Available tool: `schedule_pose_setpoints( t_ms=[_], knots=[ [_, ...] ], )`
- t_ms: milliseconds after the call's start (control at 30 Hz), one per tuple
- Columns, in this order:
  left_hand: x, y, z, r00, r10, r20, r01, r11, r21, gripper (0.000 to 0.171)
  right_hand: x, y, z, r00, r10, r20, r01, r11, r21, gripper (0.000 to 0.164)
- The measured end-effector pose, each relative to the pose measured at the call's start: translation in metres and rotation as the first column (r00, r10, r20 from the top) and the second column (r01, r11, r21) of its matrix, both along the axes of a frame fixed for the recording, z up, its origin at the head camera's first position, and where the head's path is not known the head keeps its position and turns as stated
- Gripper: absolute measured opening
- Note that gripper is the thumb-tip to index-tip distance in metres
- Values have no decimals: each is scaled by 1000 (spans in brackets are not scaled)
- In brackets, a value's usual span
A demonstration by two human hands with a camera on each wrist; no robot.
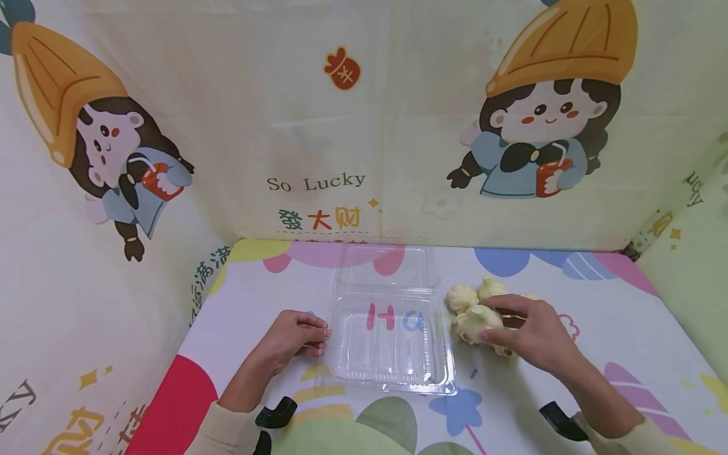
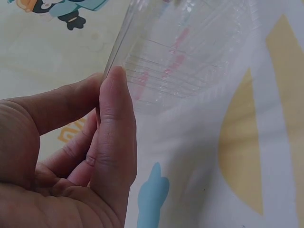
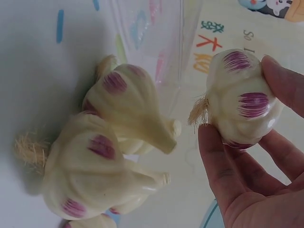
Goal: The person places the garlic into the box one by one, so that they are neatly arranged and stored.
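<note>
A clear plastic clamshell box (image 1: 354, 363) stands with its lid (image 1: 387, 268) folded back, and no contents show in it. My left hand (image 1: 291, 342) pinches the box's left edge between thumb and fingers, seen closely in the left wrist view at the thin plastic rim (image 2: 118, 52). My right hand (image 1: 537, 333) grips a garlic bulb (image 3: 242, 97), white with purple streaks and a tuft of dry roots, between thumb and fingertips. Below it, several more garlic bulbs (image 3: 88, 166) lie clustered to the right of the box.
A cloth with colourful printed shapes covers the table (image 1: 512, 417). Behind it hangs a printed backdrop (image 1: 398, 145) right at the table's far edge, with another printed sheet (image 1: 142, 303) along the left side. Black wrist mounts (image 1: 277, 412) sit near both sleeves.
</note>
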State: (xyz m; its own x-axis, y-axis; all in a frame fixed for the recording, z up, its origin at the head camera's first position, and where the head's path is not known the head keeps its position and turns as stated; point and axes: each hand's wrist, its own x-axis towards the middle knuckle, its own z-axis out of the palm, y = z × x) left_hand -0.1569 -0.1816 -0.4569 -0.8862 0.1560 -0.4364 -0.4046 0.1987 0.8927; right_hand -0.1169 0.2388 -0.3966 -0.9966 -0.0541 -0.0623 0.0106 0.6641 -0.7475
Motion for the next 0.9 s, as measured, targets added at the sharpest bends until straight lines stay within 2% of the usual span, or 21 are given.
schedule_pose_setpoints(
  t_ms=[433,900],
  knots=[
    [0,2,-1,1000,0,4,0,1000,0,22,-5,-15,0,1000,18,14,-17,1000,-23,56],
    [1,2,1,1000,11,4,-11,1000,-1,21,-8,-27,-2,998,66,-16,-67,995,-73,54]
  ],
)
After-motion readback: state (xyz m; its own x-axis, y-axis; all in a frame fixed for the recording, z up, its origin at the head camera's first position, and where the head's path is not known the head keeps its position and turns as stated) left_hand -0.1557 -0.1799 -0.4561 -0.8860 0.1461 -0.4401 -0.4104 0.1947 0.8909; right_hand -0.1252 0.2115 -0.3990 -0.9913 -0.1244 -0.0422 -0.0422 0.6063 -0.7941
